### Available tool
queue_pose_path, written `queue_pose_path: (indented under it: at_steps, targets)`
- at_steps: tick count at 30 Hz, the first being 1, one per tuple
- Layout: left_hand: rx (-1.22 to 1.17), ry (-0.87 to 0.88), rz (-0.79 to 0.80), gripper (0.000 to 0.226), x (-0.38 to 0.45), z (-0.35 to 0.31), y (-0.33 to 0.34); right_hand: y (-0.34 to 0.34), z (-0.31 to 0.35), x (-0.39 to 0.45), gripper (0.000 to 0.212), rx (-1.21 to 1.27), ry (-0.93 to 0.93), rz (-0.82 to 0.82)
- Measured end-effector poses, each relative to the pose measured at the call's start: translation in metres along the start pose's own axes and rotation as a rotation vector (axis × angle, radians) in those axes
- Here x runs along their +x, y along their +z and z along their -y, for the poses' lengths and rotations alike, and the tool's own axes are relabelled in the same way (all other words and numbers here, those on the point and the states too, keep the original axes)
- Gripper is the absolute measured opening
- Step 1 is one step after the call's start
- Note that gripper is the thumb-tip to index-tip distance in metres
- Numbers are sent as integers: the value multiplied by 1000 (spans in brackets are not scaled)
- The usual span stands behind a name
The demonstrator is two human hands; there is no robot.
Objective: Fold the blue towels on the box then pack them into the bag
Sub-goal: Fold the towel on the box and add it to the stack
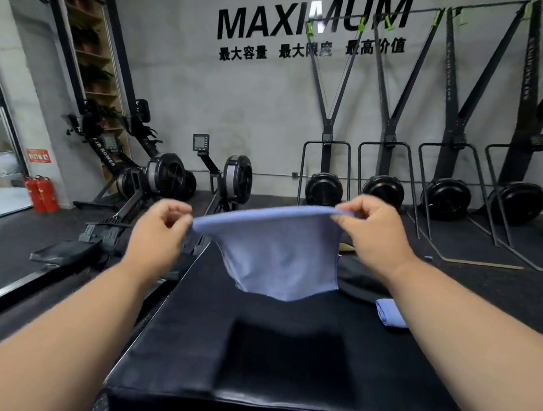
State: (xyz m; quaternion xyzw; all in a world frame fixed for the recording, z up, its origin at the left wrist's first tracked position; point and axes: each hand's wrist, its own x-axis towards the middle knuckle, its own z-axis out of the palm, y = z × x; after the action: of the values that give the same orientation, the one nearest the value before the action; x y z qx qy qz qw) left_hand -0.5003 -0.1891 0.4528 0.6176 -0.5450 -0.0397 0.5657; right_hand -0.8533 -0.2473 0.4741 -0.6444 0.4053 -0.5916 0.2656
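Head view: left hand (159,230) and right hand (372,230) each pinch a top corner of blue towel (279,256), hanging mid-frame over black box (286,365). Folded towel (390,312) lies right, bag (357,282) behind. Best to keep corners level, lower flat, then fold.

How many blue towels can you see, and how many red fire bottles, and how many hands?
Blue towels: 2, one held up and one lying on the box
Red fire extinguishers: 2
Hands: 2, left hand and right hand
Total: 6
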Motion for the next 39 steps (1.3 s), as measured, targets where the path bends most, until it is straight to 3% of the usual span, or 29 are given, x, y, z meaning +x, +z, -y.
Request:
queue_pose_path:
  at_steps: [5,8,10,12,15,21,24,29,33,39]
  targets:
    - [239,-264,440,24,-123,128,28,11,-135,-124,20,-296,298,354]
    - [364,-342,643,24,-177,167,36,10,-182,-179,25,-426,426,537]
    - [375,-363,706,22,-191,176,40,10,-195,-195,16,-471,447,620]
    - [391,-363,688,18,-189,177,43,8,-203,-197,17,-468,468,637]
    - [350,-405,635,13,-175,175,51,13,-207,-186,17,-340,583,531]
    - [332,-469,688,8,-150,184,80,29,-215,-152,10,-236,726,392]
    - [323,-497,667,5,-135,191,97,39,-226,-135,27,-265,726,385]
    - [319,-542,605,28,-109,206,128,57,-254,-105,31,-313,724,367]
    - [301,-548,556,25,-87,223,153,74,-280,-78,39,-298,734,320]
    - [411,-526,421,50,-46,258,187,97,-315,-38,40,-512,683,313]
